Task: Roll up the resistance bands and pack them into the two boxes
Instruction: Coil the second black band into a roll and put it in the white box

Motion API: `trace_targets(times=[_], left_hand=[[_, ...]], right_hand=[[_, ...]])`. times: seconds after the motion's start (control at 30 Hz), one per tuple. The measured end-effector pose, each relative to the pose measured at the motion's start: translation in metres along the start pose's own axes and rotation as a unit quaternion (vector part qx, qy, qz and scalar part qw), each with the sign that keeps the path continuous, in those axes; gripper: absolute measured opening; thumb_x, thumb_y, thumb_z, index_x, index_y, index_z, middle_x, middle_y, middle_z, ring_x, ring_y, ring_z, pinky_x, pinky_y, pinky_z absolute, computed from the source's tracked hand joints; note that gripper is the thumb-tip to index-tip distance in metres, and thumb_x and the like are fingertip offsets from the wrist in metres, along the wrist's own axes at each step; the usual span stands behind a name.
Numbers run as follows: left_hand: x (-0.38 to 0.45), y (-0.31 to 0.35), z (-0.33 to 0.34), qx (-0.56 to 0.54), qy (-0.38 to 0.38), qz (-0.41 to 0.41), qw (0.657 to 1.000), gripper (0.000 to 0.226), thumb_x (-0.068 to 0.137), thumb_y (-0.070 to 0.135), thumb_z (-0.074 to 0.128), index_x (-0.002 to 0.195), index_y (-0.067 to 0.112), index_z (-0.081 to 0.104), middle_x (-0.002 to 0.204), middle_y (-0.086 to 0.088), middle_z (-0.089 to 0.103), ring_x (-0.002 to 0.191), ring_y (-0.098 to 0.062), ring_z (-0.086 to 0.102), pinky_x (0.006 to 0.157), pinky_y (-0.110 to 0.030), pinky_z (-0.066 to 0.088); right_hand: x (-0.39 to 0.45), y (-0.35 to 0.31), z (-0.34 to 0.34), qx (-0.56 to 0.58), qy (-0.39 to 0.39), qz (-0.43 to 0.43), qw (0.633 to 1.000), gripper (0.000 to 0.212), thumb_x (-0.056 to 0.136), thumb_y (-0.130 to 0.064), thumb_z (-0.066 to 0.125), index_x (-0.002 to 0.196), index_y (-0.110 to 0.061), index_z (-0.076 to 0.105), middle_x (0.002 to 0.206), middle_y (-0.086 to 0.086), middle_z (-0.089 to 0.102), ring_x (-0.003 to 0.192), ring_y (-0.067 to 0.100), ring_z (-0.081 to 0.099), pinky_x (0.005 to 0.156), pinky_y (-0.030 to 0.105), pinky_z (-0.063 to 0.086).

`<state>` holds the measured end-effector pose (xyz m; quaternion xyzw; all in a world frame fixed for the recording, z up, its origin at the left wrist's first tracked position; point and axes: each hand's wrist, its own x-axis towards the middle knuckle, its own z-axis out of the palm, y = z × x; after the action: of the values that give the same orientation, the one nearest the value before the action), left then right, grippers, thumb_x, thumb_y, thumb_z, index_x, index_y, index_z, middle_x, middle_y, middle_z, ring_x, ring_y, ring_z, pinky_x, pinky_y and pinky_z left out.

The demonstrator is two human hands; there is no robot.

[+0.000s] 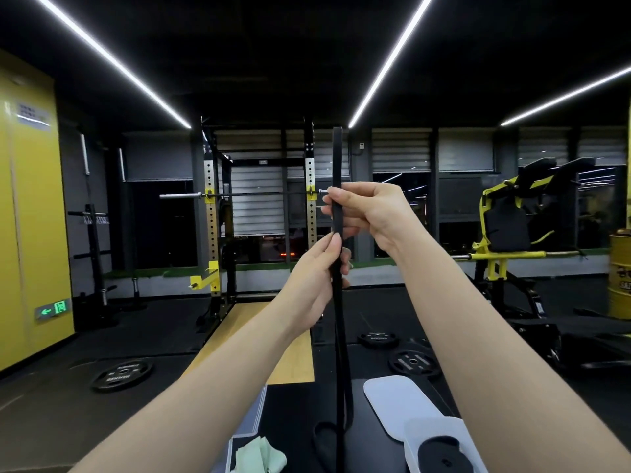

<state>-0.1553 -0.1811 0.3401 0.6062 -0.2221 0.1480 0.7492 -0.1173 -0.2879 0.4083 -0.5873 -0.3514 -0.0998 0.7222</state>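
Holding black band (337, 213) upright, taut: right hand (368, 213) fingers gripping high, left hand (314, 278) fingers pinching below, flattening for rolling.

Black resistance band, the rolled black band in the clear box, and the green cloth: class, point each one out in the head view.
black resistance band (337, 213): head view, upright stretch in the right hand's grip.
rolled black band (444, 454): head view, coil's top face.
green cloth (261, 455): head view, crumpled middle.

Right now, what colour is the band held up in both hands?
Plain black: the band shows clearly in the head view, held upright.
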Motion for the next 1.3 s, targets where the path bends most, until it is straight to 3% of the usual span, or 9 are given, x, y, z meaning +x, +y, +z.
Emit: trace_targets(times=[0.3,0.47,0.7,0.93,1.03,1.13,1.17,1.3], left_hand=[[-0.015,0.042,0.021,-0.035,0.011,0.053,0.998,0.015,0.097,0.014,0.045,0.094,0.012,0.06,0.074,-0.001,0.055,0.068,-0.011,0.057,0.07,-0.031,0.054],[-0.013,0.048,0.02,0.001,0.061,0.085,0.995,0.011,0.094,0.016,0.053,0.095,0.011,0.062,0.077,-0.001,0.068,0.07,-0.012,0.069,0.078,-0.035,0.056],[-0.006,0.01,-0.008,0.085,0.127,-0.003,0.988,0.021,0.093,0.015,0.055,0.11,0.007,0.065,0.085,-0.002,0.069,0.068,-0.007,0.069,0.062,-0.023,0.059],[0.008,-0.04,-0.037,0.094,0.142,-0.091,0.981,0.032,0.089,0.016,0.062,0.12,0.007,0.06,0.093,-0.003,0.072,0.071,-0.009,0.07,0.053,-0.022,0.056],[0.017,-0.065,-0.05,0.094,0.155,-0.119,0.976,0.033,0.09,0.016,0.062,0.121,0.007,0.059,0.092,-0.003,0.072,0.069,-0.011,0.071,0.06,-0.031,0.06],[0.029,-0.093,-0.065,0.089,0.165,-0.148,0.971,0.033,0.091,0.014,0.06,0.123,0.008,0.058,0.092,-0.004,0.072,0.066,-0.012,0.072,0.081,-0.047,0.054],[0.032,-0.103,-0.071,0.085,0.168,-0.158,0.969,0.032,0.091,0.013,0.06,0.122,0.008,0.057,0.091,-0.004,0.071,0.065,-0.012,0.072,0.082,-0.048,0.054],[0.05,-0.142,-0.095,0.077,0.168,-0.194,0.963,0.026,0.093,0.012,0.057,0.119,0.008,0.057,0.089,-0.004,0.07,0.067,-0.013,0.071,0.062,-0.033,0.058]], right_hand=[[-0.009,-0.045,0.004,0.0,-0.01,-0.046,0.999,0.019,0.083,-0.011,0.069,0.1,-0.002,0.066,0.082,0.006,0.074,0.081,0.019,0.073,0.072,0.031,0.06],[-0.006,-0.044,0.004,-0.018,-0.01,-0.052,0.998,0.019,0.083,-0.01,0.069,0.1,-0.002,0.068,0.085,0.009,0.074,0.082,0.02,0.073,0.077,0.031,0.059],[0.001,0.019,-0.002,-0.006,0.003,0.039,0.999,0.024,0.08,-0.008,0.072,0.101,0.002,0.066,0.088,0.014,0.073,0.083,0.023,0.073,0.073,0.03,0.06],[0.013,0.096,-0.009,-0.027,0.023,0.118,0.992,0.019,0.08,-0.011,0.073,0.097,-0.002,0.07,0.086,0.01,0.074,0.082,0.02,0.072,0.077,0.029,0.058],[0.017,0.128,-0.011,-0.043,0.018,0.14,0.989,0.007,0.082,-0.014,0.072,0.087,-0.009,0.072,0.085,0.008,0.074,0.081,0.018,0.072,0.076,0.025,0.057],[0.022,0.161,-0.013,-0.009,0.019,0.179,0.984,0.021,0.083,-0.012,0.071,0.1,-0.001,0.069,0.087,0.011,0.073,0.075,0.017,0.072,0.066,0.021,0.056],[0.024,0.173,-0.014,0.003,0.021,0.191,0.981,0.025,0.083,-0.012,0.07,0.104,0.0,0.068,0.088,0.012,0.073,0.075,0.017,0.072,0.065,0.021,0.056],[0.033,0.221,-0.016,0.028,0.026,0.235,0.971,0.025,0.087,-0.019,0.067,0.105,-0.001,0.068,0.092,0.011,0.073,0.079,0.019,0.071,0.062,0.022,0.055]])
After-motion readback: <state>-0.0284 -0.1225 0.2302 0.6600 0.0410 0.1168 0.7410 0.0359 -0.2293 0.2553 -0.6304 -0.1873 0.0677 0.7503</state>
